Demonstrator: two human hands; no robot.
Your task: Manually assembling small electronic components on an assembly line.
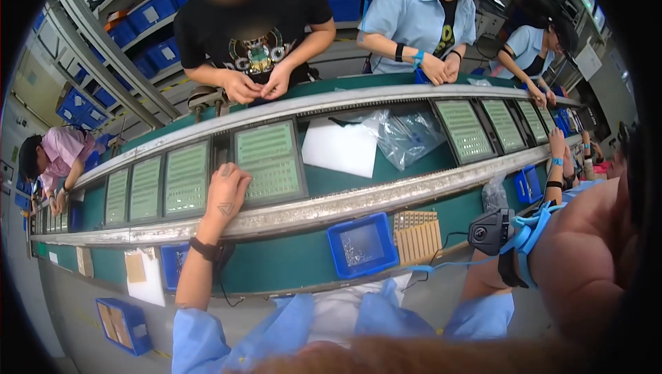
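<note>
My left hand (228, 193) reaches over the near rail to the lower left corner of a green panel (265, 160) in a dark frame. Its fingers are bent and drawn together over the panel's edge; anything between them is too small to make out. Rows of small parts cover the panel. Large and close at the right side is my right hand (586, 253), raised away from the line, its fingers hidden. A blue strap (527, 239) and a small black device (489, 230) are on that wrist. A black band (205, 248) circles my left wrist.
Similar panels (187, 179) stand along the rails. A white sheet (338, 146) and a clear plastic bag (407, 138) lie between them. Nearer me are a blue bin (336, 248) of small metal parts and a slotted cardboard piece (418, 241). Several co-workers (252, 36) work alongside.
</note>
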